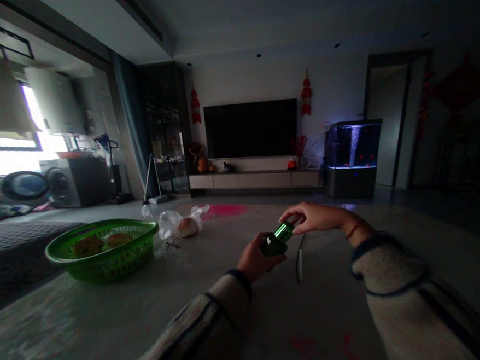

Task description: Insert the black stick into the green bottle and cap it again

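Observation:
My left hand (257, 258) is wrapped round the dark lower end of a small green cylindrical object (277, 240), held just above the grey table (150, 307). My right hand (310, 218) pinches the shiny green upper end of the same object with its fingertips. A thin dark cord (298, 261) hangs from the object down onto the table beneath my hands. Both sleeves are light with dark stripes.
A green plastic basket (101, 250) with round food items stands on the table at left. Beside it lies a clear plastic bag (177, 221) holding a bun. Beyond are a TV (251, 129), a lit aquarium (352, 146) and a washing machine (70, 183).

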{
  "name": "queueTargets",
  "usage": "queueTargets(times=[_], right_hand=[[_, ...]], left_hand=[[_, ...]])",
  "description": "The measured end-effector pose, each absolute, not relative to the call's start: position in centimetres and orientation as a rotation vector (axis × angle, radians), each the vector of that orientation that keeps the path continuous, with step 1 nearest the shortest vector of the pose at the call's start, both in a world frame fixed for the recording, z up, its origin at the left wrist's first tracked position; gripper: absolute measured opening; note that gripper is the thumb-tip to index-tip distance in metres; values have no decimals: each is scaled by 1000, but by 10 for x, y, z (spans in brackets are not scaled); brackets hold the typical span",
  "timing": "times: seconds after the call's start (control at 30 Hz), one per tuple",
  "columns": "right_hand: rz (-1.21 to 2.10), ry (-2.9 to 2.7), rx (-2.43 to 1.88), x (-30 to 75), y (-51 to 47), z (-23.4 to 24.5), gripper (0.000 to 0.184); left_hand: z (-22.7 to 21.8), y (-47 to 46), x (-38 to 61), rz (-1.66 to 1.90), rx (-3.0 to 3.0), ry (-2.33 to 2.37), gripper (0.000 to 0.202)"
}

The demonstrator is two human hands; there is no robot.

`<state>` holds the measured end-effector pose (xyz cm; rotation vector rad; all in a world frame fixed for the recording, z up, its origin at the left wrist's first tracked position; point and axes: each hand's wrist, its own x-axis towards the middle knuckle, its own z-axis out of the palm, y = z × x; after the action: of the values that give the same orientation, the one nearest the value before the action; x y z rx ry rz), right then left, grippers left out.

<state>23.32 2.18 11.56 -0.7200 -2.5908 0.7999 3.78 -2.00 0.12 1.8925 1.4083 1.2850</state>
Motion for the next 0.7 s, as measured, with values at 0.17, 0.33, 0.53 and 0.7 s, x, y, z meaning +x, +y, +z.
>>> queueTargets(times=[0.17,0.33,0.53,0.7], right_hand=[[753,-2469,-826,231,28,112,42],[707,-2522,-903,230,30,110,38],[692,-2508,-829,231,28,111,39],[737,-2514,-732,230,23,114,37]], left_hand=[[2,-21,37,1291,1888,1406,63],[5,-24,39,1277,1899,1432,62],[4,-23,38,1281,1925,1470,64],[3,-22,37,1281,1963,1475,64]])
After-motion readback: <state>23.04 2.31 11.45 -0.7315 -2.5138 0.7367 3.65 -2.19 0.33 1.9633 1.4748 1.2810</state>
